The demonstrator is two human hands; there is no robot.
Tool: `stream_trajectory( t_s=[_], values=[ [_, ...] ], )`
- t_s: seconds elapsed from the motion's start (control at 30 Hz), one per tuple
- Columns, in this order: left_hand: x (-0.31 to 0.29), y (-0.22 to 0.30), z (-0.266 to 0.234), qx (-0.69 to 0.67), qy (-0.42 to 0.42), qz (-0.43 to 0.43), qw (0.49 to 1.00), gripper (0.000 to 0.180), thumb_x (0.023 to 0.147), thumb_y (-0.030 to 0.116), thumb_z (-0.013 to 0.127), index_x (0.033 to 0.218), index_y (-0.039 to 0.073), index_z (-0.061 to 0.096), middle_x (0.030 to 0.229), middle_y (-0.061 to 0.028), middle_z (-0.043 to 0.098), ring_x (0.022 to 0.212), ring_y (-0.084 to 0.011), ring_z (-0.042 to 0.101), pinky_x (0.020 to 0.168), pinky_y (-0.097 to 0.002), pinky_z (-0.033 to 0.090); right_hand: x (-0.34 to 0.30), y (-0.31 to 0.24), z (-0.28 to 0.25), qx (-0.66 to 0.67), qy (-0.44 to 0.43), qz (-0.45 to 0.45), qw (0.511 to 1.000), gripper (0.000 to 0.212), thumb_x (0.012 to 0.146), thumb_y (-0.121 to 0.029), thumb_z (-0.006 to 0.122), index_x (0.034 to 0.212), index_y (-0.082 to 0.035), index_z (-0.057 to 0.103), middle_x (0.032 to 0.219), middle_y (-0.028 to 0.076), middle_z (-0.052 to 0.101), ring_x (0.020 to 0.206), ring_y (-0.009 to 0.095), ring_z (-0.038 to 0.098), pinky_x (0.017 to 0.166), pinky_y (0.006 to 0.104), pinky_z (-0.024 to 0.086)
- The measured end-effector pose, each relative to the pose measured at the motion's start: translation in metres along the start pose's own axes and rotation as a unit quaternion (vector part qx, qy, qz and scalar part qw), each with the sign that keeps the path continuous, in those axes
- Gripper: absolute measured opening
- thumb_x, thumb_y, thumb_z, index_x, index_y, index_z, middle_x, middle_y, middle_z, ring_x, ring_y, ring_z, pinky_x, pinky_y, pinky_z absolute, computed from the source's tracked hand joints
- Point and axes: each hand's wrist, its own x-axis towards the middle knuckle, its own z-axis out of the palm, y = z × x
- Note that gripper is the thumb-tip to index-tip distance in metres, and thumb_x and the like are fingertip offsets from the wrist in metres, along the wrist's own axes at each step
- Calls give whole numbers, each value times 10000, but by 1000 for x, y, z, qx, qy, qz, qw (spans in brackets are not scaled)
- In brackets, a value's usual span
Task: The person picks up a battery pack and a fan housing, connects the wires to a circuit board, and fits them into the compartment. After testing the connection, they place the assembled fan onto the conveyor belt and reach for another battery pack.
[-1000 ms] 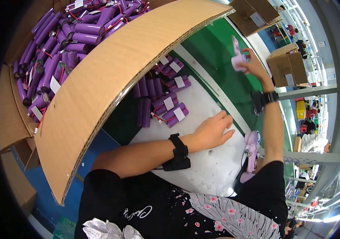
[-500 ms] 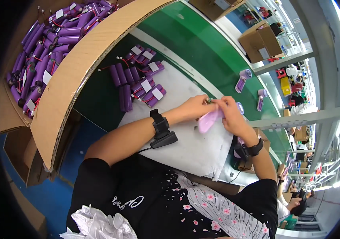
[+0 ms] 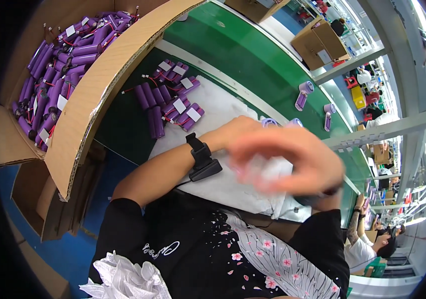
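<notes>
My right hand [image 3: 306, 157] is raised over the white foam sheet [image 3: 200, 192], large and smeared by motion. Its fingers curve round, with a pale pinkish blur by their tips that I cannot make out. Behind it, my left hand [image 3: 237, 129] stays low over the sheet, and its fingers are hidden. Two round lilac pieces, one ring-like [image 3: 268, 121] and one partly covered [image 3: 296, 122], show just beyond the hands. Purple battery packs [image 3: 179, 105] with white labels and red wires lie at the sheet's far left, partly on the green bench.
A big cardboard box [image 3: 98, 99] full of purple battery packs [image 3: 48, 87] stands at left. Small lilac handheld fans [image 3: 304, 92] lie on the green belt [image 3: 243, 47]. Another cardboard box [image 3: 320, 44] is beyond. Co-workers sit at far right, and one arm [image 3: 356, 219] shows.
My right hand has come away from my left, up and closer to view. The pink-lilac piece that was between my hands no longer shows clearly. The view has shifted slightly.
</notes>
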Motion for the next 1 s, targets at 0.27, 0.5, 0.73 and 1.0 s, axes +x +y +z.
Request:
stream_trajectory(
  t_s=[0.27,0.5,0.73,1.0],
  values=[
    [-10,-27,22,-39,222,128,966,245,703,200,708,865,37,623,794,-127,635,758,-290,616,700,-378,498,119,133,34,-340,9,-16,940,273,792,-184,684,1013,-24,668,910,162,607,873,333,602,769,413,488],
    [-5,-42,32,37,231,168,957,227,698,202,718,831,37,634,789,-135,636,755,-306,616,701,-376,500,109,133,19,-362,-45,-19,931,186,806,-175,681,930,-37,696,891,133,616,834,320,604,739,385,490],
    [15,-22,15,33,32,88,995,209,708,193,734,820,43,641,797,-142,651,771,-312,630,709,-372,504,-39,107,-33,22,297,-7,955,184,909,-173,628,803,-26,658,809,82,616,736,191,595,719,302,505],
    [77,-18,17,28,-24,58,998,292,717,127,791,918,36,600,781,-92,632,749,-179,602,699,-321,477,-130,190,-37,253,488,42,834,322,1009,-290,464,844,-24,544,748,87,579,628,151,558,585,280,477]
  ],
)
